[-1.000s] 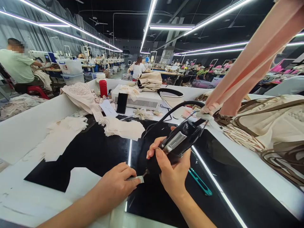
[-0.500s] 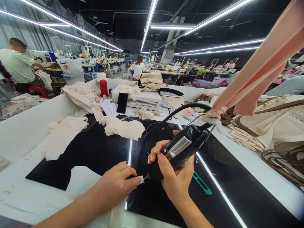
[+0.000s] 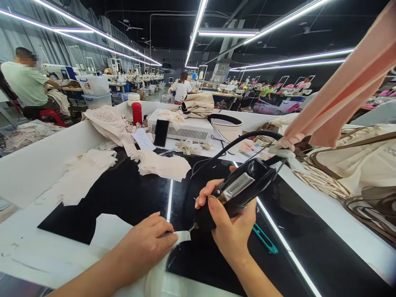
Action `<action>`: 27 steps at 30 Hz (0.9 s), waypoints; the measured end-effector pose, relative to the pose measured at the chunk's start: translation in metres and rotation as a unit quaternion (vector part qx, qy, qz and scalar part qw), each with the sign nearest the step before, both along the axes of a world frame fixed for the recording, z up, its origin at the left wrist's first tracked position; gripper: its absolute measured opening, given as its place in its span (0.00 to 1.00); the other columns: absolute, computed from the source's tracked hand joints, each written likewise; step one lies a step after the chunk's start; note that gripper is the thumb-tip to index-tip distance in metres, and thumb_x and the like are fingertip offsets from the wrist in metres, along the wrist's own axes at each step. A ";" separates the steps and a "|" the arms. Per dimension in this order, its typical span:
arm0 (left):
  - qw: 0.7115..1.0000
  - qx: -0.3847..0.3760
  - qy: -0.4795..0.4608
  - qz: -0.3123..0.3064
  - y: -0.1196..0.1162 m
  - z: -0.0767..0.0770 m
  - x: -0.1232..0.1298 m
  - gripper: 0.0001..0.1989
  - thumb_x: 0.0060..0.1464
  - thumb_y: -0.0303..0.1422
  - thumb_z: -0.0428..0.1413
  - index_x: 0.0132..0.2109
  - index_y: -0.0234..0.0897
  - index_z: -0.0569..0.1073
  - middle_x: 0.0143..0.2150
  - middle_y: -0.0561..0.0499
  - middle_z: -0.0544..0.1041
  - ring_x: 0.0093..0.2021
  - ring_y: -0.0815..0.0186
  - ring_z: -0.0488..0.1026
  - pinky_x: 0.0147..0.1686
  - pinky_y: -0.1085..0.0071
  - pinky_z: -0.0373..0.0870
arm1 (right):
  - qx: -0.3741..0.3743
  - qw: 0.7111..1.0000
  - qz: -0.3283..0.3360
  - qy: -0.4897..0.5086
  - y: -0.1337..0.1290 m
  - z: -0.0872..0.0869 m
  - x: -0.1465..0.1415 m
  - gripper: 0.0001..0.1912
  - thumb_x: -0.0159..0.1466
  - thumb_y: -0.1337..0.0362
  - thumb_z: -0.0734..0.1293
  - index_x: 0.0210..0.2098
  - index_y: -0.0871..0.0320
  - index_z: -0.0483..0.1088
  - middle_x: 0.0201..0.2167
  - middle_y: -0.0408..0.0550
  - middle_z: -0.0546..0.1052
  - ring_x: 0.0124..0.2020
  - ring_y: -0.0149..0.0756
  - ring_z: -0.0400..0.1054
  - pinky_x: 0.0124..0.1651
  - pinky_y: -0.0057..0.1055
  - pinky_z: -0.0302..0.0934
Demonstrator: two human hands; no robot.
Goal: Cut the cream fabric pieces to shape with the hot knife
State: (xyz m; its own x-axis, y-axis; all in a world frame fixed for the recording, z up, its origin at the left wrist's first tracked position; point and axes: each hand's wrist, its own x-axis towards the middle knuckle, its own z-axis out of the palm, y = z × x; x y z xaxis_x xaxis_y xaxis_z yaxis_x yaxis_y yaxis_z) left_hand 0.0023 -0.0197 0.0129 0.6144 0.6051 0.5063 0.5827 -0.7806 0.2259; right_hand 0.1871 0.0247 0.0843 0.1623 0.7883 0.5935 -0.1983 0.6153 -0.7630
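My right hand (image 3: 230,235) is wrapped around a black corded handheld tool (image 3: 243,187) with a silver metal lever on its side. The tool's thin metal tip (image 3: 194,226) points down to the left, close to the end of a pale fabric strip (image 3: 184,236). My left hand (image 3: 150,241) pinches that strip low over the black mat (image 3: 148,196), and its end sticks out past the fingers. A pink cloth band (image 3: 337,95) is tied round the tool's cable end and runs up to the upper right. Whether the tip touches the strip I cannot tell.
A teal thread snipper (image 3: 266,239) lies right of my right hand. Cream fabric pieces (image 3: 163,165) are stacked ahead, beside a phone (image 3: 161,133) and a red bottle (image 3: 136,113). Brown-edged garments (image 3: 365,165) pile at the right. Two co-workers sit beyond the table.
My left hand has shifted slightly left, and more of the strip's end now shows beyond its fingers. The tool's tip stays close to the strip. The view has shifted slightly.
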 end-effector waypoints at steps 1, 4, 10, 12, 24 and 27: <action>1.000 0.002 0.000 -0.001 0.000 -0.001 0.000 0.08 0.69 0.24 0.52 0.49 0.36 0.75 0.41 0.49 0.76 0.40 0.65 0.76 0.59 0.51 0.75 | 0.003 1.000 0.002 -0.003 0.000 0.000 0.000 0.17 0.63 0.67 0.73 0.47 0.48 0.65 0.32 0.37 0.75 0.24 0.30 0.70 0.26 0.29 0.70; 1.000 0.007 -0.004 0.001 -0.001 -0.002 -0.001 0.09 0.70 0.24 0.51 0.50 0.35 0.75 0.43 0.48 0.77 0.42 0.64 0.77 0.59 0.52 0.75 | 0.011 1.000 0.008 -0.004 -0.001 -0.001 0.000 0.18 0.63 0.68 0.73 0.49 0.47 0.65 0.32 0.37 0.75 0.24 0.29 0.71 0.26 0.29 0.70; 1.000 -0.001 -0.012 0.009 -0.001 -0.001 -0.002 0.10 0.71 0.26 0.50 0.49 0.34 0.76 0.45 0.46 0.77 0.45 0.64 0.78 0.59 0.53 0.75 | 0.002 1.000 0.011 0.003 -0.001 -0.002 0.001 0.23 0.64 0.68 0.72 0.54 0.45 0.65 0.33 0.37 0.76 0.24 0.29 0.71 0.27 0.30 0.71; 1.000 0.004 -0.013 0.009 -0.001 0.001 -0.001 0.10 0.71 0.25 0.49 0.49 0.34 0.76 0.44 0.46 0.77 0.45 0.64 0.78 0.58 0.55 0.76 | 0.000 1.000 0.012 0.006 0.000 -0.002 0.000 0.22 0.64 0.68 0.72 0.53 0.46 0.65 0.33 0.37 0.75 0.24 0.30 0.71 0.27 0.30 0.71; 0.999 -0.018 -0.030 0.014 -0.001 -0.003 -0.001 0.10 0.70 0.26 0.53 0.52 0.34 0.77 0.45 0.46 0.77 0.45 0.61 0.77 0.49 0.61 0.81 | 0.011 0.998 0.059 0.020 0.000 -0.003 -0.019 0.17 0.64 0.68 0.72 0.48 0.47 0.66 0.33 0.37 0.75 0.24 0.28 0.70 0.27 0.28 0.71; 0.999 -0.021 -0.035 0.012 -0.001 -0.003 0.000 0.09 0.69 0.25 0.54 0.51 0.34 0.77 0.45 0.46 0.77 0.45 0.60 0.77 0.50 0.60 0.81 | 0.009 0.998 0.064 0.021 -0.001 -0.004 -0.020 0.18 0.65 0.69 0.71 0.50 0.45 0.66 0.33 0.37 0.75 0.25 0.28 0.70 0.27 0.28 0.71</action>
